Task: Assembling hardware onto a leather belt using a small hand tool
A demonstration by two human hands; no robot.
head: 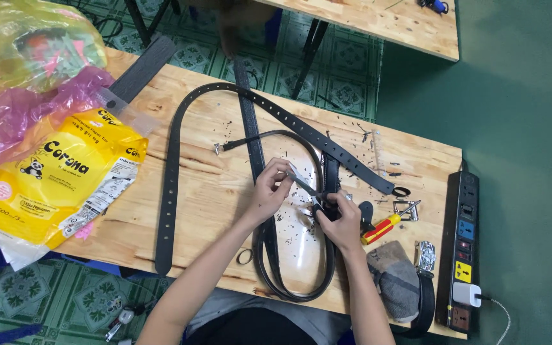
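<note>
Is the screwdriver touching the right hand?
Apart. The head view shows bare table between the screwdriver and the right hand, which grips a belt.

head camera only, looking steeply down, close over wooden table (212, 191); single view, nothing shared.
</note>
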